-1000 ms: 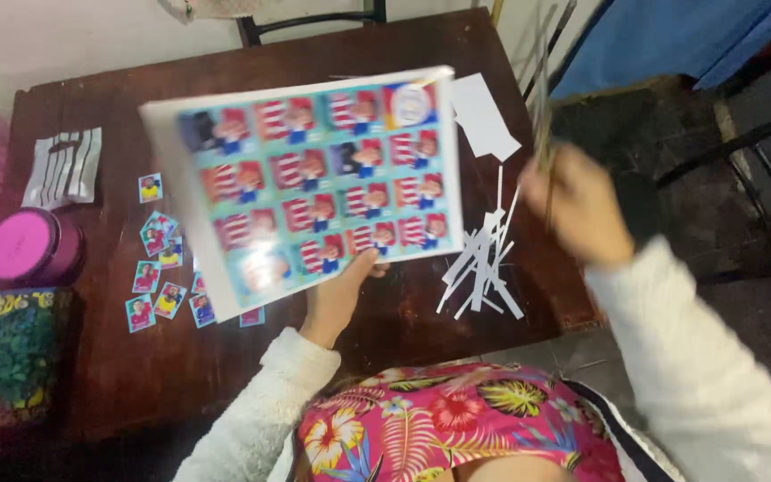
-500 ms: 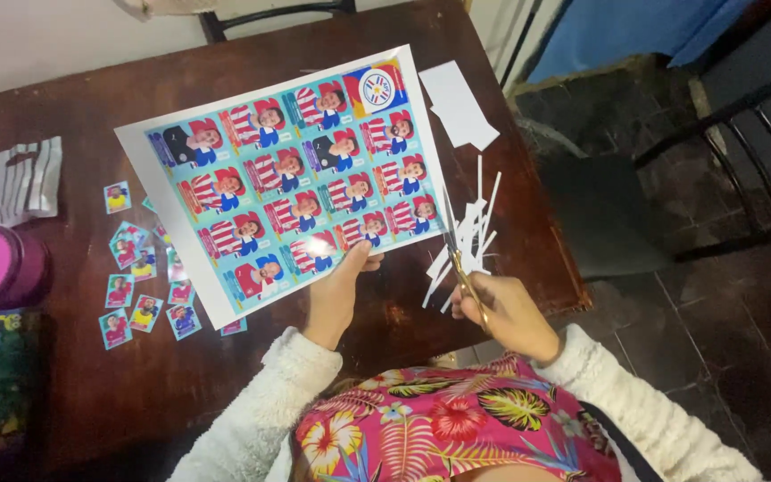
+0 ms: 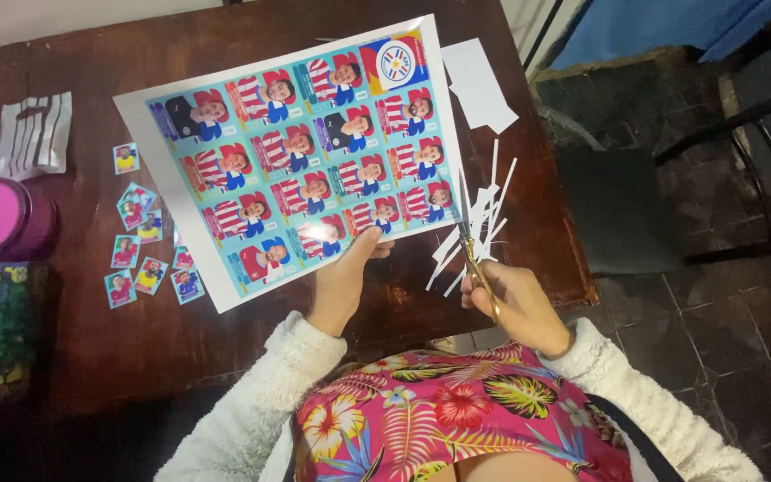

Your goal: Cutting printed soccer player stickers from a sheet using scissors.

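Lowered since earlier: sticker sheet (image 3: pixel 301 156), pinched by left hand (image 3: pixel 345 281) at near edge for cutting; scissors (image 3: pixel 473 245) gripped in right hand (image 3: pixel 515 303).

Dark wooden table (image 3: pixel 91 357), tiled floor (image 3: pixel 725 339)

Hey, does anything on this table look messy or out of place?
Only cutting litter: thin white paper strips lie scattered at the table's right edge by the scissors, and small cut-out stickers sit loose and crooked on the left. Nothing looks spilled or damaged.
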